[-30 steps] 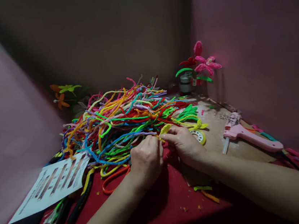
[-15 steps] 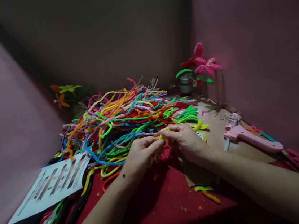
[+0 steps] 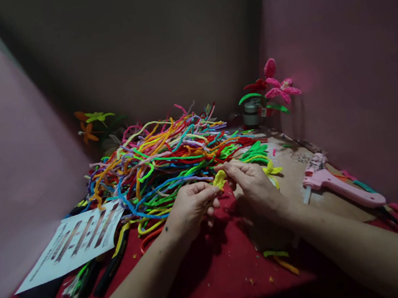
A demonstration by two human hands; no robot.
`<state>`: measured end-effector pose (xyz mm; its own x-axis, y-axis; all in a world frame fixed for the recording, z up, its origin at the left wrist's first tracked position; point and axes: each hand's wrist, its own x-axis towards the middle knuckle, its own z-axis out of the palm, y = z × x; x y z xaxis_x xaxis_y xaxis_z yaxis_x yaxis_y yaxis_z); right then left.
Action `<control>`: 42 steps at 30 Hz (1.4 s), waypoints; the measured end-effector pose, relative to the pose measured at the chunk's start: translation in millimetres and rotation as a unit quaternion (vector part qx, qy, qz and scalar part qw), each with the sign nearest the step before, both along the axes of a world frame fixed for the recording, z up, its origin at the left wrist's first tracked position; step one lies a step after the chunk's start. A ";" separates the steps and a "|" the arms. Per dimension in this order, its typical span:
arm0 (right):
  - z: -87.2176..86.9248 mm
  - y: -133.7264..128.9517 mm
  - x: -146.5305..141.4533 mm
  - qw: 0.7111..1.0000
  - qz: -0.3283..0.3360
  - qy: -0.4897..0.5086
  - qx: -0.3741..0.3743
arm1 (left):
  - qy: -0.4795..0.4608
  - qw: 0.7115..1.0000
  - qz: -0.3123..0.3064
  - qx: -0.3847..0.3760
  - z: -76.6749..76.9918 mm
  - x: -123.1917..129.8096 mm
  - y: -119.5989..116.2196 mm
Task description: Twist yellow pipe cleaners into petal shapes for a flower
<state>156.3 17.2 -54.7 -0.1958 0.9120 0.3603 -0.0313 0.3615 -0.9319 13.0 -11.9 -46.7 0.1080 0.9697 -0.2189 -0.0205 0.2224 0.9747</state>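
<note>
Before the pipe-cleaner pile (image 3: 167,160): red cloth (image 3: 229,247) with room to move, an orange scrap (image 3: 286,265) near its shadowed front edge.
Back wall (image 3: 135,45): behind the pile.
Yellow pipe-cleaner petal (image 3: 219,179): before the pile, pinched by the left hand (image 3: 191,203); right hand (image 3: 253,181) just beside it, grip unclear.
Cardboard (image 3: 290,181): right of the pile, pink glue gun (image 3: 326,180) across it.
Printed sheet (image 3: 76,241): left-front of the pile.

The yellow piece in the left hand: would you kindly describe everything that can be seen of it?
The yellow piece looks fuzzy, like pipe cleaner, and rounded, rather like a petal. It tilts, its top leaning right, its lower end pinched in the left hand, in front of the heap of strands. Whether the right hand touches it is unclear.
</note>
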 end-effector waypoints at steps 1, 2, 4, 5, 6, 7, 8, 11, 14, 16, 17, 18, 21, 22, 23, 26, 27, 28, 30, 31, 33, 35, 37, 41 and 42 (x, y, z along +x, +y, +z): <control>0.5 1.1 0.1 0.999 0.026 0.024 -0.037 | -0.005 1.000 -0.002 0.000 0.2 -1.1 0.2; 1.1 1.6 0.1 0.996 0.052 0.041 -0.064 | -0.009 1.000 -0.008 -0.001 0.3 -2.1 0.4; 2.5 1.2 -0.3 0.992 0.083 0.046 -0.089 | -0.015 1.000 -0.022 -0.002 0.9 -3.6 0.6; 3.3 0.7 -0.5 0.992 0.083 0.041 -0.091 | -0.017 0.999 -0.032 -0.004 1.3 -4.1 0.5; 4.0 0.3 -0.6 0.992 0.075 0.036 -0.091 | -0.017 0.999 -0.044 -0.010 1.9 -4.5 0.5; 4.5 0.2 -0.7 0.993 0.061 0.036 -0.091 | -0.017 0.998 -0.058 -0.015 2.5 -4.8 0.4; 4.7 0.4 -0.7 0.993 0.049 0.041 -0.095 | -0.015 0.997 -0.069 -0.019 3.0 -5.0 0.3; 1.6 2.3 -0.9 0.989 0.039 0.075 -0.122 | -0.002 0.997 -0.074 -0.024 3.4 -5.3 0.2; -4.7 3.2 -2.1 0.978 0.094 0.092 -0.161 | 0.008 0.998 -0.060 -0.015 2.1 -5.7 -0.1; -7.7 3.0 -2.8 0.974 0.117 0.086 -0.173 | 0.015 0.998 -0.068 -0.007 1.4 -6.5 -0.2; -8.3 3.0 -3.0 0.975 0.113 0.083 -0.174 | 0.017 0.997 -0.076 -0.003 1.5 -7.0 -0.1; -8.5 3.2 -2.9 0.976 0.099 0.083 -0.173 | 0.020 0.996 -0.085 -0.002 1.9 -7.5 0.1; -7.5 5.2 -2.3 0.978 0.048 0.097 -0.177 | 0.032 0.994 -0.102 -0.007 4.4 -7.2 0.6; -7.4 6.0 -2.2 0.977 0.038 0.104 -0.183 | 0.040 0.994 -0.102 -0.012 5.4 -6.0 0.4; -7.5 6.7 -2.2 0.975 0.032 0.110 -0.188 | 0.052 0.994 -0.097 -0.014 6.3 -4.0 0.0; -8.6 7.6 -3.2 0.970 0.024 0.132 -0.202 | 0.100 0.993 -0.068 0.006 8.0 3.5 -2.9; -9.0 7.6 -3.6 0.968 0.022 0.140 -0.206 | 0.115 0.991 -0.062 0.017 8.4 5.3 -4.0; -9.4 7.6 -3.8 0.967 0.022 0.148 -0.208 | 0.127 0.990 -0.062 0.024 9.0 6.1 -4.9; -10.1 8.1 -3.9 0.965 0.028 0.159 -0.207 | 0.139 0.987 -0.080 0.017 10.8 4.1 -5.3; -10.6 8.7 -3.6 0.965 0.030 0.161 -0.205 | 0.138 0.985 -0.099 0.004 12.1 1.5 -4.7; -11.9 10.2 -2.9 0.965 0.031 0.166 -0.201 | 0.128 0.984 -0.123 -0.010 15.1 -4.8 -2.1; -13.8 11.2 -2.5 0.964 0.040 0.170 -0.201 | 0.118 0.987 -0.109 0.018 17.2 -9.7 1.1; -15.7 10.7 -3.1 0.960 0.066 0.180 -0.206 | 0.112 0.988 -0.083 0.068 16.6 -11.1 3.6; -16.5 6.0 -5.7 0.942 0.134 0.186 -0.245 | 0.078 0.989 -0.089 0.090 7.9 -6.9 4.2; -15.7 5.0 -5.9 0.937 0.148 0.189 -0.254 | 0.069 0.990 -0.087 0.082 5.4 -6.0 3.9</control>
<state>150.3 22.2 -70.4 -0.4128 0.9108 -0.0104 -0.4231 -0.2018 -0.8833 7.0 -8.0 -41.3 0.2561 0.9629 -0.0854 0.1408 0.0502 0.9888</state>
